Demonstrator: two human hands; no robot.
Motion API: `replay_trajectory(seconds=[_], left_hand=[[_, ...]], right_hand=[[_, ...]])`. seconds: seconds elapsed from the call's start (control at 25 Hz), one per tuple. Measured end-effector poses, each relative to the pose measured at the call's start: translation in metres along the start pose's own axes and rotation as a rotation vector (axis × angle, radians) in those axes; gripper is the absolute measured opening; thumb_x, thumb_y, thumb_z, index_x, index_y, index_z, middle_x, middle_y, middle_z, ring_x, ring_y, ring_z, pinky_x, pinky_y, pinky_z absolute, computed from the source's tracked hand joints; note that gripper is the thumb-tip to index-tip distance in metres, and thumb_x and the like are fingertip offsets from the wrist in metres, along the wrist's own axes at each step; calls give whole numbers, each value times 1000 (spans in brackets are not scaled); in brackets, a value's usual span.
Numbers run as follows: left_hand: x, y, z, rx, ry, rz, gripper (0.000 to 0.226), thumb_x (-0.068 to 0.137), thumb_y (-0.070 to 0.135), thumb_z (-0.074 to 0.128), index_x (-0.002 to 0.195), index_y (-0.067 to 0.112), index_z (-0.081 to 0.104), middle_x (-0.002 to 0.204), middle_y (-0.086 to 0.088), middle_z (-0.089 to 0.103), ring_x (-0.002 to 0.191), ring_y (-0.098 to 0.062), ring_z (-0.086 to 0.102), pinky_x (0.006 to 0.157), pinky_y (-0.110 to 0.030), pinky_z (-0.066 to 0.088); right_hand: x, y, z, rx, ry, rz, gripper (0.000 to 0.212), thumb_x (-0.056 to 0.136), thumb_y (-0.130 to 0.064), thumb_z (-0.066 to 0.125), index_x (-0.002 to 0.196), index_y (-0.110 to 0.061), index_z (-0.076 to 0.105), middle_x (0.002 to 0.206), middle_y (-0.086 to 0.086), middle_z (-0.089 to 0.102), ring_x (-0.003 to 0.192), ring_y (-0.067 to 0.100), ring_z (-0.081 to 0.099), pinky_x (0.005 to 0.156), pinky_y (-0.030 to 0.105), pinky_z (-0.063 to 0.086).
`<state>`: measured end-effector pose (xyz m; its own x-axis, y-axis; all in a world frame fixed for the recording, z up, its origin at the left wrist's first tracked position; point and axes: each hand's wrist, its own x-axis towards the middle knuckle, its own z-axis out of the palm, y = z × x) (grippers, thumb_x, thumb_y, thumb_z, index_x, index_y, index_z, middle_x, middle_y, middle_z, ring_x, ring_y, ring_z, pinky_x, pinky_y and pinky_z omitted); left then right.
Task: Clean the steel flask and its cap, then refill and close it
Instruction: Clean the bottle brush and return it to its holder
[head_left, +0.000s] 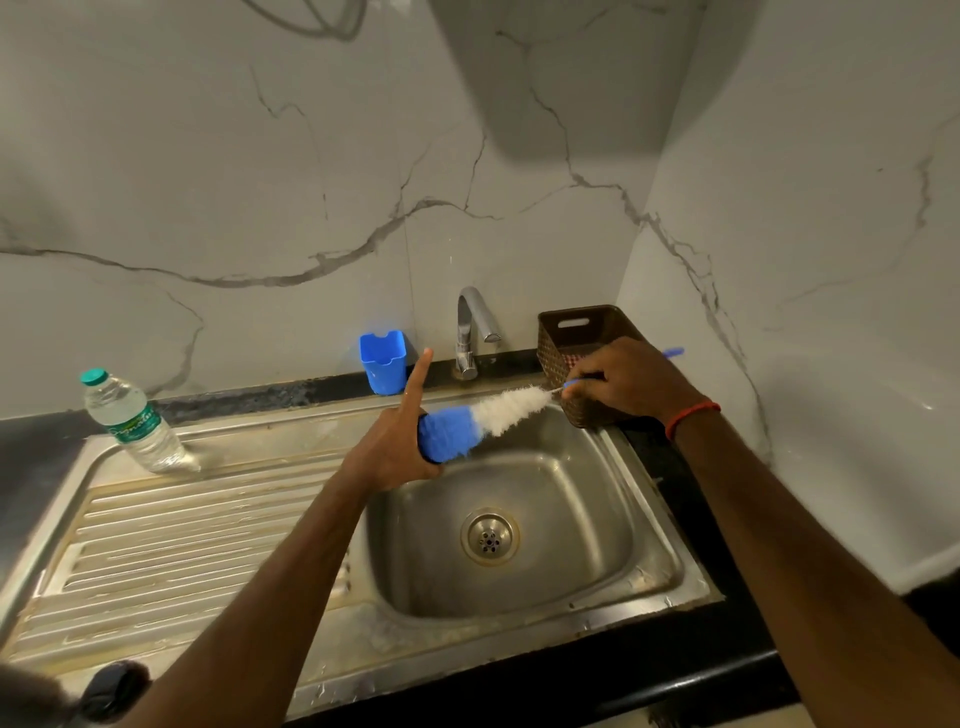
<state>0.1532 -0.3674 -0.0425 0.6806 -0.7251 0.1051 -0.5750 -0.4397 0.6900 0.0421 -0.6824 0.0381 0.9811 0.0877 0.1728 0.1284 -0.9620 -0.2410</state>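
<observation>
Grey-veined marble-look wall (260, 156) behind a steel sink (649, 519), set in a black counter (701, 670). Ribbed drainboard (182, 545) on the left, basin with round drain (489, 536) on the right. Chrome tap (470, 322) at the back edge, spout turned right; no water seen running.

Hands apart, both over the back of the basin:
- Left hand (395, 452): index finger straight up, the other fingers curled round a dark piece (432, 458) that the hand almost wholly hides. Flask or cap, cannot tell which.
- Right hand (628, 384): pinches the thin blue handle of a bottle brush (488, 415), handle end poking out past the knuckles. Red thread (691, 415) on that wrist.
- Brush lies nearly level between the hands; white bristles toward the right hand, blue bristle end right at the dark piece in the left.

Around:
- blue plastic cup (384, 364) left of the tap, against the wall
- brown woven basket (587, 332) at the basin's back right corner, partly behind the right hand
- clear water bottle (135, 421), green cap on, upright at the drainboard's far left corner
- blurred dark object (111, 691) at the bottom left edge, unidentifiable
</observation>
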Motion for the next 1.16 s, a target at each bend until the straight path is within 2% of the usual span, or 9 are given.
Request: replay_trajectory(seconds=[0.16, 0.32, 0.4, 0.56, 0.76, 0.84, 0.96, 1.08, 1.16], left_hand=[[4, -5, 0, -253, -17, -32, 158, 63, -6, 92, 152, 30, -33, 130, 11, 33, 102, -23, 69, 91, -30, 58], [7, 3, -1, -276, -27, -46, 155, 67, 0, 92, 150, 35, -35, 118, 1, 57, 91, -21, 71, 84, -30, 59], [10, 12, 2, -102, 105, 41, 148, 72, 8, 89, 150, 33, -34, 99, 1, 60, 78, -16, 67, 77, -28, 56], [11, 25, 13, 115, 8, 92, 143, 77, 21, 87, 147, 43, -36, 100, -1, 65, 83, -12, 66, 87, -35, 57], [6, 7, 12, -357, 143, -131, 138, 65, 16, 95, 162, 35, -2, 124, 28, 48, 107, -3, 63, 105, -29, 45], [3, 1, 13, -435, 79, -194, 119, 69, 19, 92, 160, 40, 17, 133, 13, 57, 110, -13, 64, 100, -37, 51], [-14, -16, 21, -622, 65, -258, 75, 83, 17, 81, 147, 33, 47, 109, -7, 73, 74, -21, 68, 63, -29, 57], [-31, -26, 35, -830, 128, -329, 26, 90, 14, 71, 116, 9, 72, 91, -14, 73, 70, -21, 66, 67, -31, 55], [-34, -20, 47, -991, 174, -345, 39, 79, 31, 82, 108, 8, 70, 93, -13, 71, 74, -21, 65, 69, -33, 54]], right_hand=[[5, 2, -7, -212, 408, -307, 28, 91, -40, 59, 93, -18, 76, 76, -3, 66, 76, 13, 50, 73, 36, 40], [8, -2, -14, -216, 476, -373, 29, 92, -39, 58, 92, -17, 76, 77, -2, 68, 76, 20, 57, 74, 40, 44], [9, 1, -18, -135, 316, -184, 40, 94, -48, 51, 92, -18, 76, 79, -2, 70, 76, 19, 63, 73, 38, 50], [21, 12, -18, -66, -184, 226, 45, 101, -47, 47, 84, -12, 70, 76, 3, 66, 72, 19, 62, 72, 36, 48], [9, 23, -9, 168, -162, 230, 49, 91, -61, 52, 73, -20, 71, 68, 0, 68, 65, 14, 65, 68, 26, 49], [6, 22, -14, 119, -130, 163, 54, 85, -69, 46, 73, -23, 71, 67, -2, 69, 65, 13, 65, 68, 25, 50], [2, 27, -24, 64, -92, 149, 49, 80, -73, 45, 66, -29, 63, 62, -9, 62, 61, 6, 60, 63, 19, 42], [-4, 30, -28, -29, -170, 163, 50, 72, -77, 48, 59, -29, 58, 57, -8, 58, 53, 7, 55, 59, 22, 41], [-5, 31, -20, -49, -191, 147, 57, 70, -80, 47, 57, -26, 61, 54, -6, 58, 52, 9, 54, 59, 24, 44]])
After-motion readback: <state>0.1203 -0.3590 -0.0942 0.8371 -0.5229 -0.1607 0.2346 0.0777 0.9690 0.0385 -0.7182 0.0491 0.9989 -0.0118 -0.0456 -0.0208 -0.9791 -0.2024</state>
